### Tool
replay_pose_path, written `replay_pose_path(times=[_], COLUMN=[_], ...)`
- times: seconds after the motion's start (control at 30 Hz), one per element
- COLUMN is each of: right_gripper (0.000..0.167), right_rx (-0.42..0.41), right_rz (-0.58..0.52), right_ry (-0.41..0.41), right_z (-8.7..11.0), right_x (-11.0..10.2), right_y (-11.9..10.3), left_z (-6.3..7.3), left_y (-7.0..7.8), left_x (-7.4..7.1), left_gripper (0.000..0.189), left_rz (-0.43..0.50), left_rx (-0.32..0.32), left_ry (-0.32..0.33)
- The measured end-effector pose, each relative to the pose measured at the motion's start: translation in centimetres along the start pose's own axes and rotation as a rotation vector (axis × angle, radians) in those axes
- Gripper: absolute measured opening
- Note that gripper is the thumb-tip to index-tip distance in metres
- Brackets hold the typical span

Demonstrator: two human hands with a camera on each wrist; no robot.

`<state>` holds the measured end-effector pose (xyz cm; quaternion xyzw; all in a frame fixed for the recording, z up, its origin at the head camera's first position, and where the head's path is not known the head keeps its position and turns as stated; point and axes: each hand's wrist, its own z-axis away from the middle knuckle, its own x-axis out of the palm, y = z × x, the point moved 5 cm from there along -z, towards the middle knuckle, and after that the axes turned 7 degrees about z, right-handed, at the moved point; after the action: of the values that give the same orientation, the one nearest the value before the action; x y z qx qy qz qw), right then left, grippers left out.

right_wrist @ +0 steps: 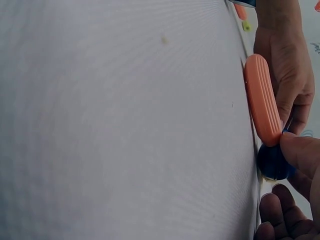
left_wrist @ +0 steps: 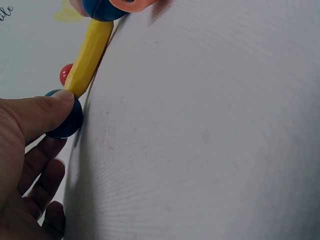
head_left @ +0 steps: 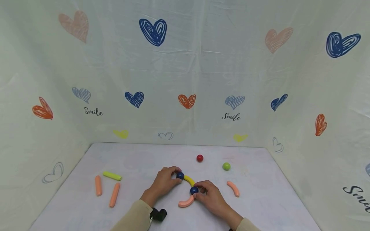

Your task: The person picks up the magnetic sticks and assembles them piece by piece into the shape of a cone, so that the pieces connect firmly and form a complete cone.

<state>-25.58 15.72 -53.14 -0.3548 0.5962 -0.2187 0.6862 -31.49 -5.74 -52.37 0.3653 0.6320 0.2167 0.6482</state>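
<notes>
I have both of the person's hands on my feed, two grips in all. The left grip (head_left: 164, 182) pinches one blue ball (head_left: 180, 175) between thumb and fingers; the right grip (head_left: 213, 198) pinches a second blue ball (head_left: 194, 190), making two. Between the grips I see a single curved yellow piece (head_left: 189, 180) running from ball to ball, touching both. One curved pink piece (head_left: 186, 203) meets the right grip's ball and bends away toward the near left, between the two forearms.

Further out I count two loose balls: one red ball (head_left: 199, 158) beyond both grips, and one green ball (head_left: 226, 166) beyond the right grip and off to its right. One more curved pink piece, the loose curve (head_left: 233, 189), lies just to the right of the right grip, so two pink curves altogether.

Well to the left of the left grip, three straight sticks rest on the tabletop (head_left: 254, 166): two orange sticks (head_left: 114, 195) and one yellow-green stick (head_left: 112, 175).
</notes>
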Motion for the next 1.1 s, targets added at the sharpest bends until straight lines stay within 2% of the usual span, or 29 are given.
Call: replay_pose_path(times=[0.37, 0.53, 0.7, 0.83, 0.97, 1.1], right_gripper=[0.038, 0.036, 0.036, 0.036, 0.036, 0.036], right_rx=[0.000, 0.000, -0.005, -0.005, -0.022, -0.040], right_rz=[0.006, 0.015, 0.020, 0.015, 0.001, 0.006], right_ry=[0.002, 0.005, 0.006, 0.007, 0.014, 0.021], right_z=[-0.1, -0.1, -0.1, 0.0, 0.1, 0.1], right_x=[0.0, 0.1, 0.1, 0.1, 0.1, 0.1], right_y=[0.0, 0.0, -0.1, -0.1, -0.2, -0.3], left_z=[0.0, 0.2, 0.5, 1.4, 2.9, 4.7], left_y=[0.2, 0.0, -0.2, 0.0, 0.8, 1.7], left_x=[0.0, 0.0, -0.2, -0.5, -0.1, 0.9], left_gripper=[0.033, 0.039, 0.051, 0.052, 0.045, 0.042], left_rz=[-0.037, -0.021, 0.049, 0.138, 0.159, 0.109], left_rx=[0.026, 0.028, -0.014, -0.066, -0.055, 0.018], left_ry=[0.003, 0.001, 0.029, 0.051, -0.026, -0.131])
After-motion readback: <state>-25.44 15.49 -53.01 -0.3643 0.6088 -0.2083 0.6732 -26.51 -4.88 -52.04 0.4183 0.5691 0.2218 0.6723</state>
